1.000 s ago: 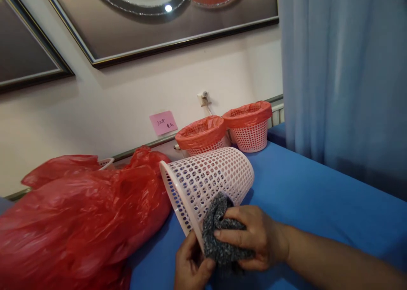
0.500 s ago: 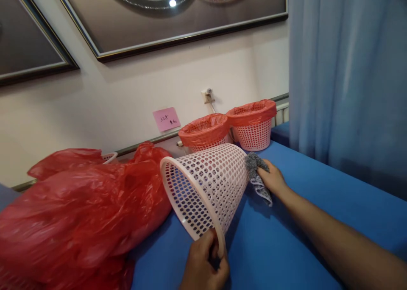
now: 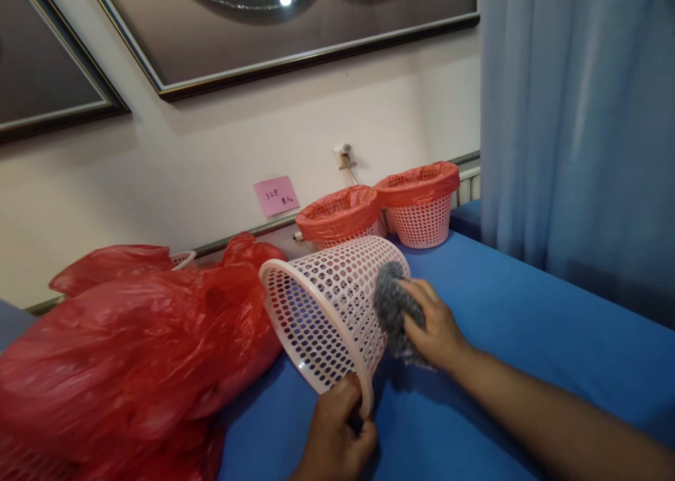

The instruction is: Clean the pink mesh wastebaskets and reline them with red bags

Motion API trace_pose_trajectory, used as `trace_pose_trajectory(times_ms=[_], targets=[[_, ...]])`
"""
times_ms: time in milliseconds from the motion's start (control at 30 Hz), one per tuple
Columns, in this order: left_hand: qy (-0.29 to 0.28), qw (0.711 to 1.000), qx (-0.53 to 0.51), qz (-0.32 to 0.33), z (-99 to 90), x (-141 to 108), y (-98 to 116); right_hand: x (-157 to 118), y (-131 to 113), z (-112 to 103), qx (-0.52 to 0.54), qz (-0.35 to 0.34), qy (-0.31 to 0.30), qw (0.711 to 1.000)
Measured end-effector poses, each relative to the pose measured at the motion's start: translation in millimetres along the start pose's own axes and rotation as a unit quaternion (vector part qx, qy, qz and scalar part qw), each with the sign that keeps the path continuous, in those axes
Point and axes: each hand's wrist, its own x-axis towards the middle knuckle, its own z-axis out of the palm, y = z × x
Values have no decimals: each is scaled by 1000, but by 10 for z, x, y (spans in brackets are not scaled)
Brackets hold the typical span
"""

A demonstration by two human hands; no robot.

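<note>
A white perforated basket (image 3: 345, 273) lies tilted on its side above the blue surface (image 3: 474, 411), its open mouth facing left and toward me. My left hand (image 3: 340, 425) grips the lower part of its rim. My right hand (image 3: 435, 323) holds a grey cloth (image 3: 393, 302) pressed against the outer side of the basket, toward its base. The cloth hides part of the holes, and its lower edge hangs below my fingers.
Red plastic bags (image 3: 137, 347) are heaped at the left, partly covering other baskets. Two baskets with red liners (image 3: 340, 214) (image 3: 422, 214) stand near the wall. A blue curtain (image 3: 574, 129) hangs at the right. A pink note (image 3: 276, 196) is on the wall.
My right hand and the cloth have moved left and down from the basket's base end onto its side. The basket has shifted slightly left, with my left hand still on its rim.
</note>
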Motion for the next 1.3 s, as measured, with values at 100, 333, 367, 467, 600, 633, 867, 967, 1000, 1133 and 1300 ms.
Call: trace_pose_trajectory(times_ms=[100, 333, 367, 467, 600, 633, 867, 967, 1000, 1133, 1300], targets=[[-31, 999, 33, 29, -15, -12, -41, 278, 415, -28, -20, 191, 42, 981], [-86, 995, 47, 34, 18, -10, -137, 219, 308, -37, 13, 143, 59, 988], [-87, 995, 48, 27, 21, -6, -155, 133, 169, -49, 23, 69, 45, 996], [-102, 994, 46, 11, 24, 5, -195, -119, -232, -107, 60, -173, -17, 983], [-117, 991, 56, -12, 18, 29, -204, -189, -382, -128, 56, -217, -34, 974], [-119, 991, 63, -23, 14, 40, -201, -140, -321, -120, 37, -182, -27, 982], [-169, 979, 95, -56, -28, 106, -176, 419, 568, -158, -79, 232, 34, 969], [-184, 975, 106, -71, -35, 107, -187, 441, 633, -150, -73, 250, 40, 965], [-184, 974, 108, -79, -36, 105, -194, 403, 568, -136, -66, 238, 47, 968], [-177, 972, 113, -102, -48, 78, -218, 122, 59, -123, -7, -8, 37, 999], [-124, 986, -84, -69, -113, 28, -137, -93, -377, -206, 33, -270, -55, 961]])
